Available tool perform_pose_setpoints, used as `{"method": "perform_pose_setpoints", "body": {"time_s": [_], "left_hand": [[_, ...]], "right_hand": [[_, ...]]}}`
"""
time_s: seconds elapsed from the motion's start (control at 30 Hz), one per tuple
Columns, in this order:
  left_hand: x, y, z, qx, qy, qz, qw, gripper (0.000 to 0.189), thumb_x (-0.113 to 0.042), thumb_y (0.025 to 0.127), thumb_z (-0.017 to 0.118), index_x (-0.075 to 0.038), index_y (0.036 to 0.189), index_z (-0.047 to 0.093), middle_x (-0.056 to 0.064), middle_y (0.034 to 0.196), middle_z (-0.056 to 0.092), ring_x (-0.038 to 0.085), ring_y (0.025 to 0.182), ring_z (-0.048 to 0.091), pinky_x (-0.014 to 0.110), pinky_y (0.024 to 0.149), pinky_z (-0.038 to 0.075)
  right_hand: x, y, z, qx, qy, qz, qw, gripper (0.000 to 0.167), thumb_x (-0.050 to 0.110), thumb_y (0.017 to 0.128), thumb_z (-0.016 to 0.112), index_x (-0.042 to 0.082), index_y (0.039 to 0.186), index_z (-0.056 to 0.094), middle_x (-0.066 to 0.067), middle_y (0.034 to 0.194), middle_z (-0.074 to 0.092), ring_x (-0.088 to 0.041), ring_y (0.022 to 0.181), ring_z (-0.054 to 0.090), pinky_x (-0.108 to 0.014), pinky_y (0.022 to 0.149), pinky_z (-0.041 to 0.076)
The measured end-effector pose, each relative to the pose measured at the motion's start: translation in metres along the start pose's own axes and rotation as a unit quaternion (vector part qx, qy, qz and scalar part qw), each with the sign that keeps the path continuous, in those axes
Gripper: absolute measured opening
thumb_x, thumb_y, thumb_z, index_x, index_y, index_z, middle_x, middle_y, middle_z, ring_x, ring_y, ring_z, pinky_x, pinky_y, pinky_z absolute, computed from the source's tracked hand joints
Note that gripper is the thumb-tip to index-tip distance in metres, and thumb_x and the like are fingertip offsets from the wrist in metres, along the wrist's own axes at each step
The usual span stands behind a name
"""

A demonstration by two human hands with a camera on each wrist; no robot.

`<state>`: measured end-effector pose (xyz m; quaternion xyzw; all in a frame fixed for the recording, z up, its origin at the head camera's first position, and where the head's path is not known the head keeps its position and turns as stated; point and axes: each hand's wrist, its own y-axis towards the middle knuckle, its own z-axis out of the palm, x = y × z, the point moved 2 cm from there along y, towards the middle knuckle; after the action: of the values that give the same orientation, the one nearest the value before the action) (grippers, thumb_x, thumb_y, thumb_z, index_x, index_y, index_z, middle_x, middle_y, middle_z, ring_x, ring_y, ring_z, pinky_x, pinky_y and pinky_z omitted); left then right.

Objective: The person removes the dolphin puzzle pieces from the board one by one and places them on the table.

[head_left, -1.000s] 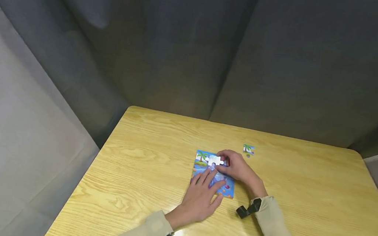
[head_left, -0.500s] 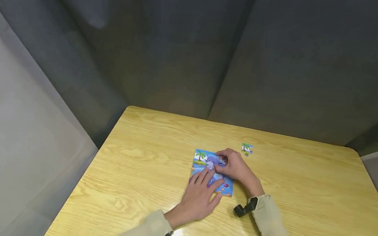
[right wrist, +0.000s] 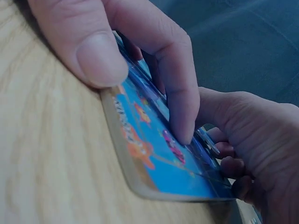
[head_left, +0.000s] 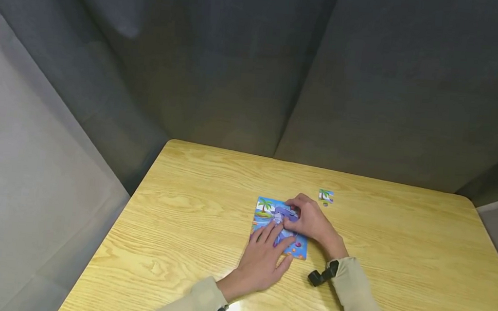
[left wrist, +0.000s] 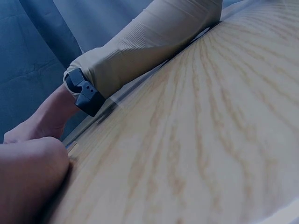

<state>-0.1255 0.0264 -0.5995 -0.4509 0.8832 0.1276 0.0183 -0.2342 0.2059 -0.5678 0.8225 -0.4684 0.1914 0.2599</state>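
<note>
A jigsaw puzzle with a bright blue sea picture lies on the wooden table. My left hand rests on its lower part, fingers spread; the right wrist view shows the left thumb at the board's near edge and a fingertip pressing the picture. At the puzzle's upper right, my right hand pinches a purple puzzle piece between thumb and fingers. The edge of this piece looks slightly raised in the right wrist view. My hands hide part of the picture.
A loose puzzle piece with a palm tree lies on the table beyond my right hand. Dark curtains hang behind the table's far edge. A pale panel stands at the left.
The piece in my right hand looked white a second ago; now its purple picture shows. Its angle seems to have changed. My left hand has stayed in place.
</note>
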Motion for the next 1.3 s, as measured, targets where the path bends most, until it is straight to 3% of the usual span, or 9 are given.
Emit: {"method": "perform_pose_setpoints", "body": {"time_s": [0.27,0.6,0.9,1.3], "left_hand": [[0.000,0.002,-0.001,0.002,0.004,-0.004,1.0000,0.052,-0.052,0.111,0.027,-0.036,0.158,0.043,0.007,0.171,0.026,0.030,0.159,0.020,0.052,0.123,0.025],[-0.001,0.001,-0.002,0.002,-0.002,-0.004,1.0000,0.052,-0.052,0.111,0.028,-0.037,0.158,0.043,0.007,0.170,0.029,0.031,0.159,0.020,0.053,0.123,0.025],[-0.002,0.003,-0.003,0.000,0.000,-0.004,1.0000,0.052,-0.053,0.111,0.029,-0.036,0.158,0.044,0.008,0.169,0.031,0.031,0.158,0.022,0.054,0.123,0.027],[-0.003,0.006,-0.003,0.003,-0.016,-0.004,0.9999,0.051,-0.051,0.111,0.029,-0.036,0.158,0.043,0.007,0.170,0.029,0.031,0.159,0.020,0.053,0.123,0.025]], "right_hand": [[0.000,0.002,-0.006,0.002,0.008,0.000,1.0000,0.044,0.024,0.077,0.086,0.003,0.114,0.074,-0.005,0.104,0.063,-0.017,0.084,0.055,-0.033,0.072,0.051],[-0.005,-0.004,-0.018,-0.010,0.016,-0.035,0.9992,0.039,0.022,0.079,0.084,0.002,0.111,0.073,-0.004,0.091,0.063,-0.013,0.072,0.052,-0.025,0.062,0.044],[-0.011,-0.005,-0.033,-0.013,0.001,-0.022,0.9997,0.040,0.021,0.078,0.083,0.006,0.113,0.074,-0.001,0.092,0.062,-0.012,0.072,0.050,-0.026,0.061,0.043],[-0.034,-0.019,-0.048,-0.049,-0.002,-0.014,0.9987,0.039,0.015,0.076,0.084,0.007,0.113,0.073,-0.002,0.085,0.060,-0.014,0.067,0.051,-0.025,0.058,0.044]]}}
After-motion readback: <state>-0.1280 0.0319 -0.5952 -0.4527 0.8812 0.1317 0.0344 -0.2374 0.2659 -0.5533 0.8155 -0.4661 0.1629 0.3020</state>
